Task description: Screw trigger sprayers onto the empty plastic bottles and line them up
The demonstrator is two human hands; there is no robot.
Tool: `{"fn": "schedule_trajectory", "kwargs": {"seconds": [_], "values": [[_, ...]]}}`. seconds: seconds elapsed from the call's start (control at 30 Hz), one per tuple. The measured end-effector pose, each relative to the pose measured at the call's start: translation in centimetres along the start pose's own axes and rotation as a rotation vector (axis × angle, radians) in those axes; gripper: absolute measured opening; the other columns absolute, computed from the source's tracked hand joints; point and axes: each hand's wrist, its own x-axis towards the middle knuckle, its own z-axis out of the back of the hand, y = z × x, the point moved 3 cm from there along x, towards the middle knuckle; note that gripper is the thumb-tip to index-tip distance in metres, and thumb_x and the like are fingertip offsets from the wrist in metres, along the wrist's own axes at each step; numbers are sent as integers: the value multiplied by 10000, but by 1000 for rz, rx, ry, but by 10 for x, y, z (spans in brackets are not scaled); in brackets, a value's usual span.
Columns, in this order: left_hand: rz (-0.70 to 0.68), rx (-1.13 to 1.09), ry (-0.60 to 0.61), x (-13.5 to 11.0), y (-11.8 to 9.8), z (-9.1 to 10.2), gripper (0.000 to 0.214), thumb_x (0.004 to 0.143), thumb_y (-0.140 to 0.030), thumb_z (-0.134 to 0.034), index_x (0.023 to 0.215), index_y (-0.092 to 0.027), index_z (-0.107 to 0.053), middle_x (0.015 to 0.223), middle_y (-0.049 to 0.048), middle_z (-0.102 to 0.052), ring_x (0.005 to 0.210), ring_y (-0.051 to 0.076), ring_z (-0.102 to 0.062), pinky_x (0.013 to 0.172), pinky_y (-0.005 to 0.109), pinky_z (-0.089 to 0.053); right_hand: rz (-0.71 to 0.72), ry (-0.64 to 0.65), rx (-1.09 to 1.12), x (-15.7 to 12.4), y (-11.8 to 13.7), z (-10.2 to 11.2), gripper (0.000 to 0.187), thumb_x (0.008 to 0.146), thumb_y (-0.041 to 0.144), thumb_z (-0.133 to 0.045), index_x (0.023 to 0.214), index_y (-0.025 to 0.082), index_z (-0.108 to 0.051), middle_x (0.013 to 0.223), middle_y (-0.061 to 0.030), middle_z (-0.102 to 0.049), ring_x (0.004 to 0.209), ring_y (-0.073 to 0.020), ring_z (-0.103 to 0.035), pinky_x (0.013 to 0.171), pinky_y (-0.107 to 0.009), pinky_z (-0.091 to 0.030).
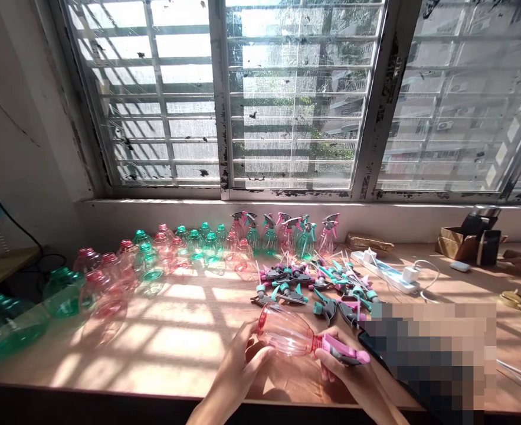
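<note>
Sun-striped table (171,366) below barred window (291,106); left hand (242,363) holds pink bottle (287,330).

A: Which colour has the bottle (287,332) at the lower centre of the frame?

B: It is clear pink, with fine lines along its length. Its spray head (346,350) is brighter pink, with dark grey.

A: And at the left side?

B: There I see green bottles (12,324) mixed with pink bottles (103,295).

A: The heap of spray heads (293,274) at the centre?

B: Dark grey, turquoise and pink together.

A: Has the table (180,342) a pattern?

B: It is light brown, crossed by bright patches and shadow bands. Above, the window frame (218,106) is grey with black flecks.
</note>
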Motion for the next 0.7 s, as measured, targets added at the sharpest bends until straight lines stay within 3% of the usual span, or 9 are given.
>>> {"fn": "schedule_trajectory", "kwargs": {"seconds": [0.53, 0.7], "values": [[-9, -11, -6, 0, -1, -1, 441, 874, -322, -668, 1303, -249, -595, 1296, 110, -687, 975, 253, -739, 908, 379, -602, -5, -17, -40, 0, 2, 1, 321, 835, 520, -769, 874, 228, -640, 531, 42, -632, 492, -147, -553, 521, -268, -425], [-18, 9, -21, 0, -1, 1, 439, 863, -285, -681, 1296, -260, -618, 1334, 108, -667, 1117, 283, -706, 942, 369, -600, 5, -9, -25, 0, 0, 2, 336, 842, 546, -756, 874, 235, -633, 546, 41, -634, 501, -145, -541, 514, -270, -428]]}}
